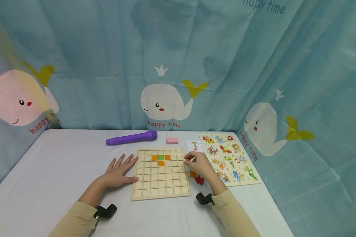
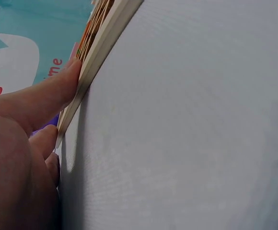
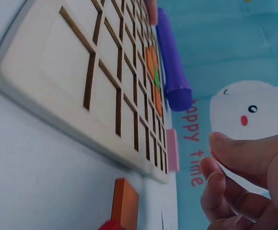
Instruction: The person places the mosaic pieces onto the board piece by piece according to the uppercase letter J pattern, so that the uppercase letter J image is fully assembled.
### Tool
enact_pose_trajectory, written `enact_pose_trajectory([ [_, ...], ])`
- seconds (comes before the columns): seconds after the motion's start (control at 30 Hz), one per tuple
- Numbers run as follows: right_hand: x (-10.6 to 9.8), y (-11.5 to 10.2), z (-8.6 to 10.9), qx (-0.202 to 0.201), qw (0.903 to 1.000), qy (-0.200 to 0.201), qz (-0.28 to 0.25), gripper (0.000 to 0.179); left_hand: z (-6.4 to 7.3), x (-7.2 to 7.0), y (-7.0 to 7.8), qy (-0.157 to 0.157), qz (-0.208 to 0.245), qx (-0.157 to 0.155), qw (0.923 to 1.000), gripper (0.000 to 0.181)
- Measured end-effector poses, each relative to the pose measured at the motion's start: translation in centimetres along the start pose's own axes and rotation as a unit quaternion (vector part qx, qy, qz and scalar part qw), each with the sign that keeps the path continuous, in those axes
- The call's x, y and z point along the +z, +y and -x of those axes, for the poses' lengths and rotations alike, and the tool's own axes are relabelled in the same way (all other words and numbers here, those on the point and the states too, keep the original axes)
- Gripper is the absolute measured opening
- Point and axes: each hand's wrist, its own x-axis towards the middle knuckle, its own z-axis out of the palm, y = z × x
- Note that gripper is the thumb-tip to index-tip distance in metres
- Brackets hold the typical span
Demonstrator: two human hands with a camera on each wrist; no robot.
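A wooden grid board (image 1: 161, 197) lies on the table between both hands. Three orange tiles (image 1: 161, 163) and one green tile (image 1: 161, 157) sit in its upper cells in a T shape. My left hand (image 1: 117, 173) rests flat, fingers spread, with thumb and fingertips at the board's left edge. At the right edge hovers my right hand (image 1: 198, 163), its fingers bent. Thumb and index finger (image 3: 214, 182) stand a little apart in the right wrist view, and no tile shows between them. Loose orange (image 3: 126, 203) and red pieces (image 1: 199, 180) lie under that hand.
Behind the board are a purple microphone-shaped toy (image 1: 132, 138) and a pink block (image 1: 172, 141). A small pattern card (image 1: 194, 145) is partly covered by the right hand. To the right lies an insect puzzle board (image 1: 231, 158). A whale-print curtain (image 1: 106, 65) borders the table.
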Motion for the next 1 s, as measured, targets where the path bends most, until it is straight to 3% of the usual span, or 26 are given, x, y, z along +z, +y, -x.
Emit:
enact_pose_trajectory([
  [0.57,-1.8,3.4,2.8,0.071,0.9967,0.031,0.021,0.015,-0.2,0.2,-0.2,-0.004,0.000,0.000,1.0000,0.099],
  [0.8,-2.0,3.9,3.3,0.111,0.9898,0.024,0.086,0.023,-0.2,0.1,-0.2,-0.003,0.002,0.001,1.0000,0.099],
  [1.0,-1.9,4.0,3.1,0.125,0.9887,0.014,0.081,0.023,-0.1,0.2,-0.2,0.002,-0.002,0.002,1.0000,0.097],
])
